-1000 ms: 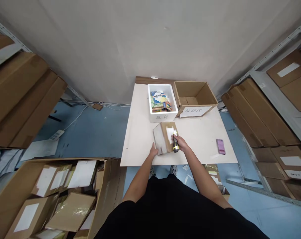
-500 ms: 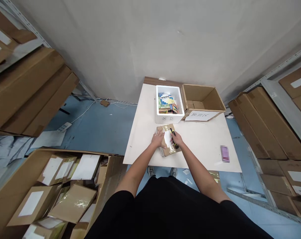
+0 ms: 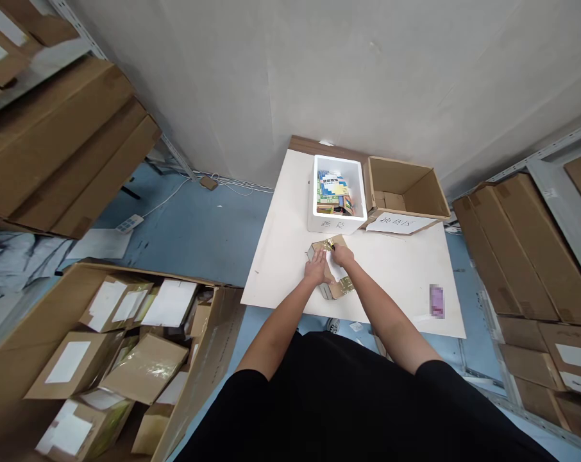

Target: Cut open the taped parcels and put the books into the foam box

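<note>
A small taped cardboard box (image 3: 339,290) with a white label lies on the white table (image 3: 281,256) in front of me. My left hand (image 3: 316,269) rests flat on its left side, fingers spread over the top. Near the box's far end, my right hand (image 3: 342,255) is closed round a dark utility knife (image 3: 332,246), mostly covered by the fingers. The knife's tip is at the shiny tape, but whether the blade is in it I cannot tell.
Behind the box stand a white foam bin (image 3: 338,223) holding books and an open carton (image 3: 429,199) with a handwritten sign. A blurred purple item (image 3: 436,301) lies at the table's right. A large carton (image 3: 223,321) of parcels stands at lower left; shelves with boxes flank both sides.
My right hand has moved the knife from the label's right side to the far end of the box. The left hand stays on the box. The view has shifted slightly.
</note>
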The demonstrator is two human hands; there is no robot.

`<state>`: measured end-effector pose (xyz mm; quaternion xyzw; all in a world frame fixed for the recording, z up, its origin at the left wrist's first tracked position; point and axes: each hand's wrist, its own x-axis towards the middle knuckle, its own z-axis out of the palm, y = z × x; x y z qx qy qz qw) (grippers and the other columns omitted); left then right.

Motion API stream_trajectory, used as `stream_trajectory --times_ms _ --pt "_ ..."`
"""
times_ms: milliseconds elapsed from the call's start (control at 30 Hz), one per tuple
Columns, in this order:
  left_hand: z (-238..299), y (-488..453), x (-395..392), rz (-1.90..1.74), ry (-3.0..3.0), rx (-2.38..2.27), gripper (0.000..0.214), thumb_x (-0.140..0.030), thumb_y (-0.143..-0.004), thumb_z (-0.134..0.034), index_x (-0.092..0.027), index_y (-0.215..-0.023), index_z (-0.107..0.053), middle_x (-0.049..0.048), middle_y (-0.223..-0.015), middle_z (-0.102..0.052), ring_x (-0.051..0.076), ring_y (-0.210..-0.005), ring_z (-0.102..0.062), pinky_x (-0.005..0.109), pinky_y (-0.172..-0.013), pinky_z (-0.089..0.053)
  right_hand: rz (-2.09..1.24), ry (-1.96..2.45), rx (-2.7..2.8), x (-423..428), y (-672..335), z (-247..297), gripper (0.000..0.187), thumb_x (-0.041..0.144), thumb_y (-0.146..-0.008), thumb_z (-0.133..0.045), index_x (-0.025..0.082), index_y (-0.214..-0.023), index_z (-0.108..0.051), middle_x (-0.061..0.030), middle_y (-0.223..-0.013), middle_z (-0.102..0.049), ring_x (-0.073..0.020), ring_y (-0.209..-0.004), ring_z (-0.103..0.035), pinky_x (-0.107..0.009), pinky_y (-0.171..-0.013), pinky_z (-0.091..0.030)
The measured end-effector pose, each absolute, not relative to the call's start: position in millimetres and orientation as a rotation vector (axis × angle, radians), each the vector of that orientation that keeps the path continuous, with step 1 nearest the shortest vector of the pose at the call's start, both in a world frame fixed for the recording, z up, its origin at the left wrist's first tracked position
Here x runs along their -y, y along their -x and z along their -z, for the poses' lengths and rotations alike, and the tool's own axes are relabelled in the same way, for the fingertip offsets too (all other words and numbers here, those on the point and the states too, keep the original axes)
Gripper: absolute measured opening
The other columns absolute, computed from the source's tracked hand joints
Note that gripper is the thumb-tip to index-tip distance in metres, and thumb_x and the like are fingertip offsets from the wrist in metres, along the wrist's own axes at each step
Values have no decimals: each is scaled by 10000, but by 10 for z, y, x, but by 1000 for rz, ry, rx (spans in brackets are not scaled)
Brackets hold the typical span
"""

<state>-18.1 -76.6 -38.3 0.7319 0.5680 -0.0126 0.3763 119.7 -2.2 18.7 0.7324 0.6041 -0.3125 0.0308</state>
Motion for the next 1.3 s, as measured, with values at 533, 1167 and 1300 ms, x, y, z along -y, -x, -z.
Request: stream_trajectory --times_ms 533,1167,1300 --pt "283 258 814 -32 -1882 -1482 1502 -705 -628 -913 -218 -1742 -31 131 -1810 60 392 -1653 133 542 -1262 -327 1497 -2296 -1243 798 -1850 -139 452 309 -614 -948 165 -982 -727 -78 -592 -674 -346 -616 -748 -448 -581 -619" --pt "90 -281 1224 144 -1919 -1776 1136 -839 -898 -527 -242 -1747 -66 103 -1820 35 385 -1662 56 554 -1140 -479 961 -2648 -1442 1129 -2583 -107 660 549 -786 -879 230 -1241 -523 -149 -1184 -749 -315 -1104 -739 -329 -794 -557" --pt "132 -743 1484 155 -1887 -1890 1000 -788 -973 -397 -223 -1747 -111 138 -1817 -16 437 -1648 -2 588 -1121 -483 993 -2682 -1473 745 -2871 -83 714 450 -703 -957 231 -1220 -515 -140 -1174 -743 -302 -1048 -742 -306 -729 -552"
